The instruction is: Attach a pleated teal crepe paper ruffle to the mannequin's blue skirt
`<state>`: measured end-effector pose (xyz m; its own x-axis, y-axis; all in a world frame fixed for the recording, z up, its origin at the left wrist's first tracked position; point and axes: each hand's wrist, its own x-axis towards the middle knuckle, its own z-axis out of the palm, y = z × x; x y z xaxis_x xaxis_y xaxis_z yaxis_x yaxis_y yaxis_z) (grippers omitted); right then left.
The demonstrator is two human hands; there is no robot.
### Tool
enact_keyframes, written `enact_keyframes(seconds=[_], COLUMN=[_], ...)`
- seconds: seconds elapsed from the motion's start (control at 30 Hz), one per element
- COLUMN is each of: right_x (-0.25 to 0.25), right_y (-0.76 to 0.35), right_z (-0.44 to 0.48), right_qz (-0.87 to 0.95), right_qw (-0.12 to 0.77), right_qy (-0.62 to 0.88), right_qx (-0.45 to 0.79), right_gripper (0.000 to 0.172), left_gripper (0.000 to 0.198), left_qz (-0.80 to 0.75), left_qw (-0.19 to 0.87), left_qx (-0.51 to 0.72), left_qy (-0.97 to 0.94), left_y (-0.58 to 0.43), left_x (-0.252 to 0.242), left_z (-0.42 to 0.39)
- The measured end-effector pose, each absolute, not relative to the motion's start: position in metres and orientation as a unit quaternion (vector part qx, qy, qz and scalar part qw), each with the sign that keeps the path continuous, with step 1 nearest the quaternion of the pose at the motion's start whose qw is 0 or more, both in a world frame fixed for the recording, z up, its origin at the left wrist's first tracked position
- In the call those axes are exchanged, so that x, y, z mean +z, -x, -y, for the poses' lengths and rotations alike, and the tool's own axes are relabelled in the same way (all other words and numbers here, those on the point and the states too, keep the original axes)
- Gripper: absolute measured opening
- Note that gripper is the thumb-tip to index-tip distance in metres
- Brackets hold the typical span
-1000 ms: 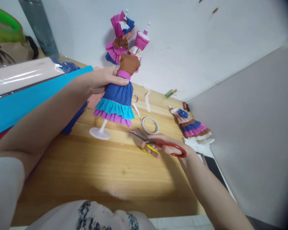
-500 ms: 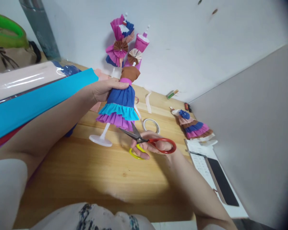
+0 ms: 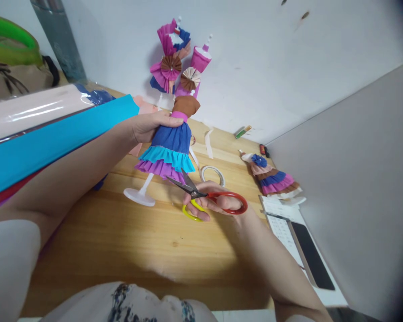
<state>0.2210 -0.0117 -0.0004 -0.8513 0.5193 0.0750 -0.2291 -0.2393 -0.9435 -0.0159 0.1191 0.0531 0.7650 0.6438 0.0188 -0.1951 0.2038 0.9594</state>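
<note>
My left hand is closed around the waist of a small dress form, its thumb across the pink band. The form wears a brown top and a blue skirt, with turquoise and purple ruffles at the hem. It leans to the right, and its white stand base shows below. My right hand holds a pair of scissors by the red and yellow handles. The blades are parted, with their tips at the purple ruffle; whether they touch it I cannot tell.
Two more dressed forms stand by the wall. A roll of tape lies beyond my right hand. Another dressed form lies at the right, near a notebook and dark phone. Crepe paper rolls fill the left.
The dress form has tilted slightly, its top moving a little right and its base a little left. Both hands keep their holds, and the scissors stay parted near the hem.
</note>
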Motion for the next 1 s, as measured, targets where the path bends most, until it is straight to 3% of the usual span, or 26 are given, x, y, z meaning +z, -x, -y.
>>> enact_keyframes(seconds=[0.13, 0.5, 0.73, 1.0], right_x=[0.006, 0.013, 0.014, 0.016], right_y=[-0.218, -0.224, -0.224, -0.23], right_z=[0.013, 0.009, 0.01, 0.007], right_qz=[0.56, 0.603, 0.579, 0.587], right_qw=[0.241, 0.195, 0.201, 0.167], right_qy=[0.153, 0.189, 0.186, 0.203], right_qx=[0.778, 0.75, 0.768, 0.765], right_gripper=[0.048, 0.064, 0.054, 0.057], left_gripper=[0.033, 0.03, 0.032, 0.028], left_qz=[-0.22, -0.245, -0.234, -0.251], left_qw=[0.746, 0.742, 0.743, 0.739], left_qx=[0.283, 0.29, 0.284, 0.281], left_qy=[-0.561, -0.553, -0.559, -0.558], left_y=[0.014, 0.013, 0.014, 0.014], left_x=[0.051, 0.052, 0.051, 0.05], left_z=[-0.12, -0.118, -0.119, -0.12])
